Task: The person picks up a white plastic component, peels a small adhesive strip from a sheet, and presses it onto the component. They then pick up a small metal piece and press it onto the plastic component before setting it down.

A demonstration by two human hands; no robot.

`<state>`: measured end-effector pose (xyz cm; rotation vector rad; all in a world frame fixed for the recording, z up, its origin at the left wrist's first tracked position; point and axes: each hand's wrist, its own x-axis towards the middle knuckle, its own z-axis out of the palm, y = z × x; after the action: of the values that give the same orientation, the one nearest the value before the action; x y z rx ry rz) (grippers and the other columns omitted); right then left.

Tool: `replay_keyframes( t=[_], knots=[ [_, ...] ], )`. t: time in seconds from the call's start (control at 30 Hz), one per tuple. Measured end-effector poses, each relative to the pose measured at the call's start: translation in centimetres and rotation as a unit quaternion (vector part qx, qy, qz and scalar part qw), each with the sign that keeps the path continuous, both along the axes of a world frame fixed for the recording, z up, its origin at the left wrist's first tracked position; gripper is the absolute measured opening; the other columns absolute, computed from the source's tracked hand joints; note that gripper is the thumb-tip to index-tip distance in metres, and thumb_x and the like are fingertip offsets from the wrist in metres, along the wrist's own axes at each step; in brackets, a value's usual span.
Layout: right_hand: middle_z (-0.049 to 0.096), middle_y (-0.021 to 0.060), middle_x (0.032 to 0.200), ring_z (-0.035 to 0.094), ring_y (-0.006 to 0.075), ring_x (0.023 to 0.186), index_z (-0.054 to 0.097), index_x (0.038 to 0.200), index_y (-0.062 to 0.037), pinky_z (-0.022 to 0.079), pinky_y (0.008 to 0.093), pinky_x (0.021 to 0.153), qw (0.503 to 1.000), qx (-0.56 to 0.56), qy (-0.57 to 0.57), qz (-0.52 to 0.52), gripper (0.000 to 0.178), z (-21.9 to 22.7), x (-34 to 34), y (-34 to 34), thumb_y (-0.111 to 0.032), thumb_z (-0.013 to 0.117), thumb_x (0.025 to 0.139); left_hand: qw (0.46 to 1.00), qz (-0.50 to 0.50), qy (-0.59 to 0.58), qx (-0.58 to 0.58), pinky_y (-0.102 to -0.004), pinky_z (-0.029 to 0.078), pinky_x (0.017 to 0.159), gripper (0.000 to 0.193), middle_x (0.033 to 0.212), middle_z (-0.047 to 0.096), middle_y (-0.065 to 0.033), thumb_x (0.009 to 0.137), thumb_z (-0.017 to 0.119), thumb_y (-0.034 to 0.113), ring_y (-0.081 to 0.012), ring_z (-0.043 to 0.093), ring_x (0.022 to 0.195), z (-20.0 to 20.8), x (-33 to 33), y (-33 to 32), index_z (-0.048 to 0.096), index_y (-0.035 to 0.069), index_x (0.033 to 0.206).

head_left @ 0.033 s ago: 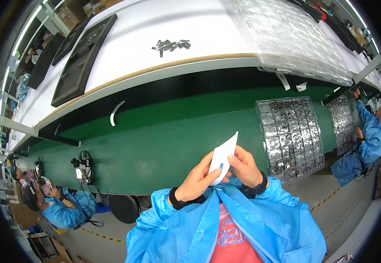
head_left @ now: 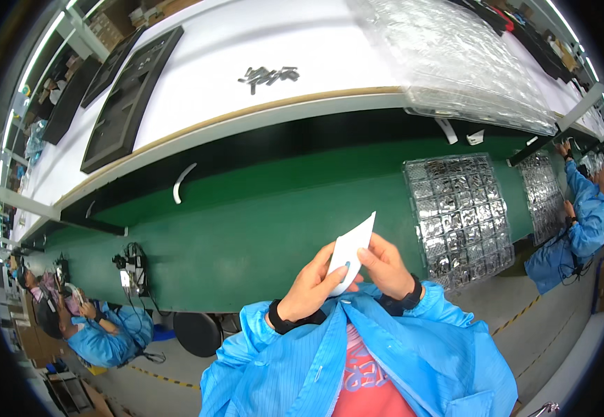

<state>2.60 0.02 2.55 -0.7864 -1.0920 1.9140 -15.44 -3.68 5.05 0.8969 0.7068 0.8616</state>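
Note:
Close in front of my chest I hold a white, thin, curved piece (head_left: 350,244), its pointed end tilted up and to the right. It has a small slot low on its face. My left hand (head_left: 316,278) grips the lower left edge, the thumb resting on the face by the slot. On the right edge my right hand (head_left: 385,265) is closed, with its thumb pressed on the face. Fingers behind the piece are mostly hidden. Both hands are above the near edge of the green bench (head_left: 288,208).
A clear compartment tray of small parts (head_left: 458,215) lies right of my hands. The raised white shelf (head_left: 246,42) bears dark small parts (head_left: 267,78), black trays (head_left: 131,97) and clear plastic trays (head_left: 462,62). Co-workers sit left (head_left: 107,333) and right (head_left: 573,236). A black stool (head_left: 197,333) stands left.
The whole view has shifted very slightly. My left thumb covers a little more of the slot; both hands keep their hold on the white piece.

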Motion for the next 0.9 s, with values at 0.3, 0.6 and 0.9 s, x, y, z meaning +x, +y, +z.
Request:
replay_keyframes(
  t=[0.3, 0.6, 0.9],
  knots=[
    [0.055, 0.0068, 0.118, 0.051, 0.0127, 0.107, 0.046, 0.127, 0.0004, 0.041, 0.0299, 0.094, 0.999, 0.019, -0.018, 0.035, 0.035, -1.4, -0.6, 0.3, -0.018, 0.049, 0.097, 0.989, 0.138, 0.057, -0.016, -0.0272, 0.055, 0.060, 0.042, 0.092, 0.065, -0.0114, 0.095, 0.051, 0.014, -0.0164, 0.065, 0.073, -2.6, 0.1, -0.6, 0.041, 0.000, 0.133],
    [0.060, 0.0069, 0.106, 0.058, 0.0126, 0.093, 0.048, 0.122, 0.0015, 0.048, 0.0284, 0.083, 0.999, 0.020, -0.009, 0.032, 0.032, -1.1, -0.4, 0.8, -0.017, 0.051, 0.097, 0.977, 0.137, 0.161, 0.023, -0.0248, 0.052, 0.056, 0.039, 0.089, 0.064, -0.0090, 0.095, 0.051, 0.017, -0.0121, 0.062, 0.069, -0.9, 0.2, 0.8, 0.047, -0.002, 0.129],
    [0.061, 0.0047, 0.100, 0.056, 0.0100, 0.086, 0.051, 0.118, 0.0008, 0.047, 0.0266, 0.078, 0.999, 0.006, -0.020, 0.039, 0.030, -0.9, -0.5, 0.8, -0.020, 0.051, 0.097, 0.998, 0.001, 0.061, 0.031, -0.0284, 0.050, 0.076, 0.053, 0.100, 0.059, -0.0123, 0.097, 0.041, 0.013, -0.0140, 0.059, 0.083, -1.6, -1.5, 0.2, 0.019, 0.001, 0.144]
  ],
)
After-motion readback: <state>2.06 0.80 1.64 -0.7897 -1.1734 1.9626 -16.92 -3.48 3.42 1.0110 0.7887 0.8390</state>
